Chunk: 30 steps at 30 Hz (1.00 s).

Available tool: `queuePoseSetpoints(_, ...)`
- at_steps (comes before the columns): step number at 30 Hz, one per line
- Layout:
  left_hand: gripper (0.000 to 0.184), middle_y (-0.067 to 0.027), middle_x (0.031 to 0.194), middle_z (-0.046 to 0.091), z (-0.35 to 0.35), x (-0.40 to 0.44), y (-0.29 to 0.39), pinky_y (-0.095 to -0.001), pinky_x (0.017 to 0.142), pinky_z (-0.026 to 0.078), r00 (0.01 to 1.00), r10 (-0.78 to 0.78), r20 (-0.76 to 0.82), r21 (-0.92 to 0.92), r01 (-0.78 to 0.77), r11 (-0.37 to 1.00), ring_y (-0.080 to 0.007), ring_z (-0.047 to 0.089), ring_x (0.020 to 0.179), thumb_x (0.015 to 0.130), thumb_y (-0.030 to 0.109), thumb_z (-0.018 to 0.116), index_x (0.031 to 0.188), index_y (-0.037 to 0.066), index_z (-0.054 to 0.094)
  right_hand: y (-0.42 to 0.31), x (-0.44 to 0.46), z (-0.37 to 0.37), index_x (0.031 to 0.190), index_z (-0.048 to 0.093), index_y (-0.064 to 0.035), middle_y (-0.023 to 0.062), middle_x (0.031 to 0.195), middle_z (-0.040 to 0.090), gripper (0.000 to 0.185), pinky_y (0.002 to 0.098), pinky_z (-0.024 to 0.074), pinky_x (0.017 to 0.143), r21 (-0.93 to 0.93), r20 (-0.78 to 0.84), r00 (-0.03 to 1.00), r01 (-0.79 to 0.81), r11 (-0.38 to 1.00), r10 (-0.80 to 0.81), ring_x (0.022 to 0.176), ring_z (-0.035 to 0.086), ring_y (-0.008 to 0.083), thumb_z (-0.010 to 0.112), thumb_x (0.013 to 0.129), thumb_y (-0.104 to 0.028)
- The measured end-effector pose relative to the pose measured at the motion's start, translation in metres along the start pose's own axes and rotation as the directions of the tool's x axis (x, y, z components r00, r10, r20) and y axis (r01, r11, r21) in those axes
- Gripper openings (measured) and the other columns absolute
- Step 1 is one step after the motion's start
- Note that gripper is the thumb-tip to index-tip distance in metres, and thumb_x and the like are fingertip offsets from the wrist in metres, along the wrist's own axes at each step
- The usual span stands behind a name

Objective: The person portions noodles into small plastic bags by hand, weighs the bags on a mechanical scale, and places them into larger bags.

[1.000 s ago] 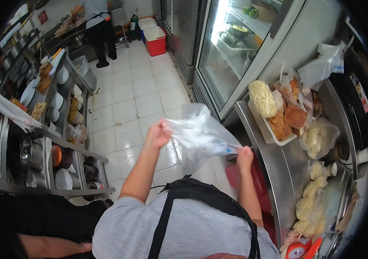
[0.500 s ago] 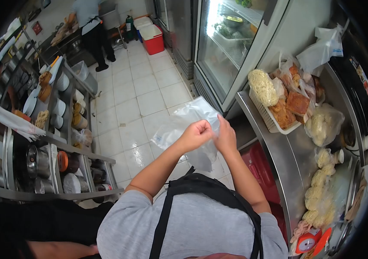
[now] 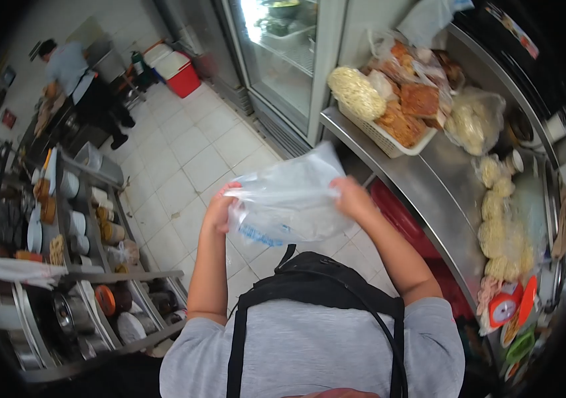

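Observation:
A clear plastic bag (image 3: 289, 199) with blue print near its lower left is stretched out in front of my chest. On its left edge my left hand (image 3: 220, 207) is closed, gripping the plastic. My right hand (image 3: 351, 198) pinches the opposite edge of the bag. Off to the right of my right hand, a white plastic basket (image 3: 399, 147) on the steel counter holds browned slabs of food (image 3: 399, 119), some in plastic bags, and a bundle of pale noodles (image 3: 357, 93).
Along the steel counter (image 3: 422, 174) lie bagged noodle bundles (image 3: 493, 229) and a red scale (image 3: 505, 305). Shelves with pots and jars (image 3: 114, 298) stand left. A glass-door fridge (image 3: 283, 73) and red cooler (image 3: 183, 76) are ahead. Another person (image 3: 74, 73) bends at a far worktop.
My hands have moved apart, spreading the bag that was bunched between them. My view has turned rightward, and the other person now leans lower over the worktop.

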State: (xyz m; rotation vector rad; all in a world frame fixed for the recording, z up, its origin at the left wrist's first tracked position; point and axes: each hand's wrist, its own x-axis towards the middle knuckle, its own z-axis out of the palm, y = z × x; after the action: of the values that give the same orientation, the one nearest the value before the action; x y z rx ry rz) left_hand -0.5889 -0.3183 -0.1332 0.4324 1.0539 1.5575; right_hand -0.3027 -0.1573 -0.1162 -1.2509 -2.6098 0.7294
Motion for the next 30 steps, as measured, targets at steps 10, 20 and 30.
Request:
queuePoseSetpoints(10, 0.029, -0.0103, 0.088, 0.057, -0.009, 0.021, -0.06, -0.0333, 0.072, 0.047, 0.924, -0.372, -0.09, 0.564, 0.355, 0.745, -0.0212, 0.055, 0.078, 0.07, 0.009, 0.049, 0.097, 0.0, 0.053, 0.109, -0.057, -0.01, 0.102, 0.054, -0.0042, 0.0083, 0.091, 0.058, 0.026, 0.032, 0.0482, 0.072, 0.871, 0.451, 0.874, -0.475, -0.122, -0.182, 0.082, 0.057, 0.0185, 0.054, 0.076, -0.011)
queuePoseSetpoints(20, 0.036, -0.0065, 0.097, 0.053, 0.151, 0.063, -0.137, -0.0348, 0.075, 0.046, 0.725, -0.585, 0.364, 0.261, 0.523, 0.811, -0.016, 0.052, 0.088, 0.07, 0.006, 0.057, 0.104, 0.003, 0.047, 0.151, -0.154, -0.196, 0.103, 0.056, -0.0029, 0.0039, 0.098, 0.06, 0.035, 0.0262, 0.0426, 0.08, 0.879, -0.002, 0.934, -0.169, 0.447, 0.356, 0.089, 0.054, 0.0125, 0.062, 0.076, -0.024)
queuePoseSetpoints(30, 0.034, -0.014, 0.115, 0.047, 0.422, 0.094, -0.188, -0.0404, 0.087, 0.036, 0.327, -0.114, 0.938, 0.343, -0.919, 0.195, -0.0313, 0.046, 0.104, 0.076, 0.006, 0.053, 0.109, 0.008, 0.049, 0.217, -0.103, -0.298, 0.093, 0.061, -0.0042, 0.0045, 0.082, 0.06, 0.035, 0.0275, 0.0432, 0.067, 0.234, 0.361, 0.901, -0.339, 0.911, 0.242, 0.075, 0.054, 0.0135, 0.063, 0.071, -0.031)
